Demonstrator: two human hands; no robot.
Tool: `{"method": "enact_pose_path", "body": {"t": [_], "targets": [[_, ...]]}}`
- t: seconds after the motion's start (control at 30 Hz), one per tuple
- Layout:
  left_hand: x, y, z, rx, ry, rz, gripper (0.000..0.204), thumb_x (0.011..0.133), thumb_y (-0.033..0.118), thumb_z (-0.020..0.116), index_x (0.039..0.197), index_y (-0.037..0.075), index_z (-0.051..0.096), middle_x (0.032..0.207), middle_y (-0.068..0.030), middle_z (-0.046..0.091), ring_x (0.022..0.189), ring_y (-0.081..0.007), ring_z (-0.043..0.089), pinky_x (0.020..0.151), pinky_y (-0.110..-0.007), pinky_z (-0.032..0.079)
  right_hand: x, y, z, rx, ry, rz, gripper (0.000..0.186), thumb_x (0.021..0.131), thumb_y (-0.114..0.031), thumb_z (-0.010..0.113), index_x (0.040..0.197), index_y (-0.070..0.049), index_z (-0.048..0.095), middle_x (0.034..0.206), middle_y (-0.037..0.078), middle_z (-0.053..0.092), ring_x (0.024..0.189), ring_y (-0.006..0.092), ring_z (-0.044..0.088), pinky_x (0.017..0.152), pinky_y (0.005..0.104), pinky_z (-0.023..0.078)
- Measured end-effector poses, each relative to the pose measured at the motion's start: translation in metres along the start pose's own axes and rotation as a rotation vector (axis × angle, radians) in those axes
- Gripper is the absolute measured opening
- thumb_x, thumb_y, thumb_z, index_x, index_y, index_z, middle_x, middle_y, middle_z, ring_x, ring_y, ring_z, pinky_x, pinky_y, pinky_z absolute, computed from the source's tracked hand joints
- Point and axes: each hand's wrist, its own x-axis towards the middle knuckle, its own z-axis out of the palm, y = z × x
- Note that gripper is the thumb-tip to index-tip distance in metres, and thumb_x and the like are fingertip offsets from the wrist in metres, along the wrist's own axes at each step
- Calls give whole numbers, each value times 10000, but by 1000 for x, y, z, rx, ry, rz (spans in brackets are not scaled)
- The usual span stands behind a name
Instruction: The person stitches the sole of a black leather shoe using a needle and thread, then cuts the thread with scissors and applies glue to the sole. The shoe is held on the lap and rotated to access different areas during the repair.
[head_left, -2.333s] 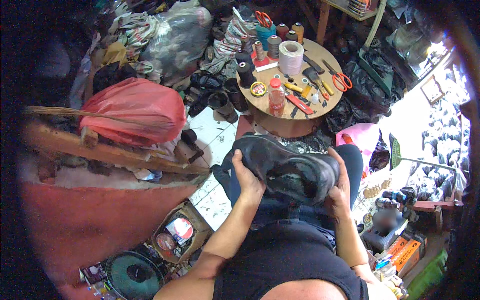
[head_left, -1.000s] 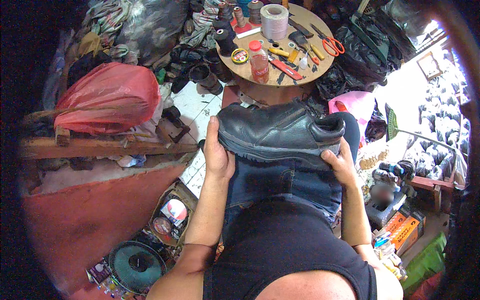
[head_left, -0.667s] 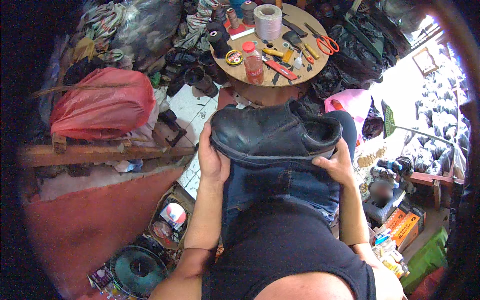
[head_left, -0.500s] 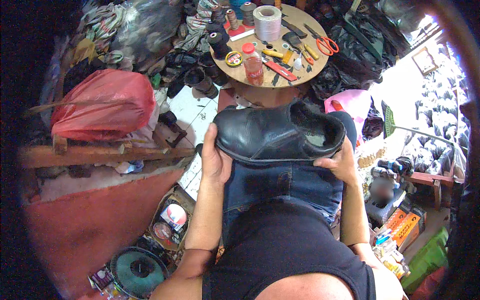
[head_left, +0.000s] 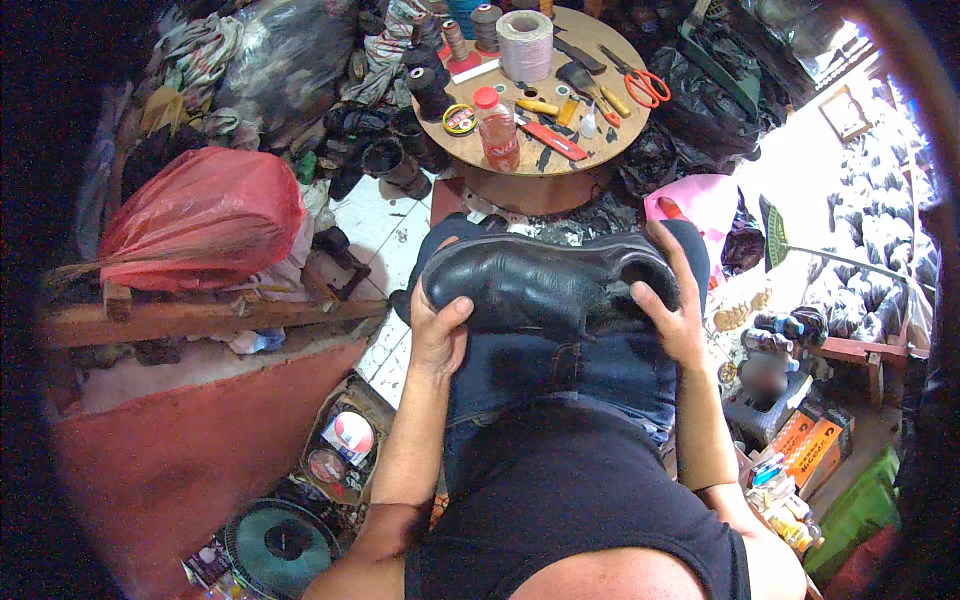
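A black leather shoe (head_left: pixel 520 285) lies sideways between my two hands, above my thighs in blue jeans. Its toe points left and its ankle opening is at the right. My left hand (head_left: pixel 440 325) grips the toe, the thumb pressed on the upper. At the heel, my right hand (head_left: pixel 672 305) holds on with its thumb at the edge of the opening and fingers around the back. The upper is tilted toward me, and its far side edge shows along the top. Most of the sole is hidden.
Ahead stands a round wooden table (head_left: pixel 470 140) with thread spools, a red-capped bottle (head_left: pixel 497 130), orange-handled scissors (head_left: pixel 645 85) and a red cutter (head_left: pixel 555 138). A red plastic bag (head_left: pixel 205 215) rests on a wooden ledge at left. A fan (head_left: pixel 282 545) is at lower left, orange boxes (head_left: pixel 808 450) at right.
The shoe has been rolled so its upper now tips toward me. My left thumb has shifted onto the toe, and my right hand has moved up around the heel.
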Motion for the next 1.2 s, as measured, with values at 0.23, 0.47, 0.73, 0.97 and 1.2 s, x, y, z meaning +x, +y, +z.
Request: {"method": "enact_pose_path", "body": {"t": [0.23, 0.47, 0.73, 0.97, 1.2], "targets": [[-4, 12, -21, 378, -65, 20, 983, 565, 216, 1021, 1398, -45, 567, 1266, -110, 704, 1164, -223, 677, 1086, -372, 496, -5, -7, 5, -234, 184, -208, 756, 807, 87, 642, 1537, 16, 459, 1498, 198, 560, 1372, 271, 566, 1183, 380, 407], [-9, 3, -30, 495, -82, 141, 1027, 524, 310, 1016, 1375, -62, 576, 1253, -113, 708, 1171, -217, 672, 1090, -362, 484, -12, -7, 1, -316, 324, -8, 667, 763, 144, 597, 1410, -17, 629, 1275, 160, 731, 1179, 254, 707, 1053, 349, 522], [-12, 21, -47, 599, -197, 186, 1060, 513, 381, 1013, 1351, -104, 582, 1228, -144, 718, 1134, -224, 692, 1062, -358, 499, -5, -18, -18, -298, 124, -45, 633, 765, 93, 632, 1388, -13, 658, 1244, 190, 756, 1167, 227, 721, 1048, 346, 518], [-7, 13, -35, 343, -82, -26, 964, 603, 426, 992, 1322, -85, 603, 1175, -120, 726, 1071, -219, 710, 992, -350, 537, 8, -27, -25, -418, 29, -2, 568, 770, 3, 688, 1337, 24, 675, 1210, 250, 745, 1138, 288, 741, 1030, 359, 531], [-6, -1, -43, 114, 102, -179, 591, 845, 339, 852, 1250, -42, 650, 1150, -125, 737, 1020, -227, 722, 952, -360, 560, 19, -23, -30, -397, -106, 173, 518, 903, -296, 776, 1297, 31, 700, 1002, 186, 779, 892, 201, 722, 884, 359, 561]]}}
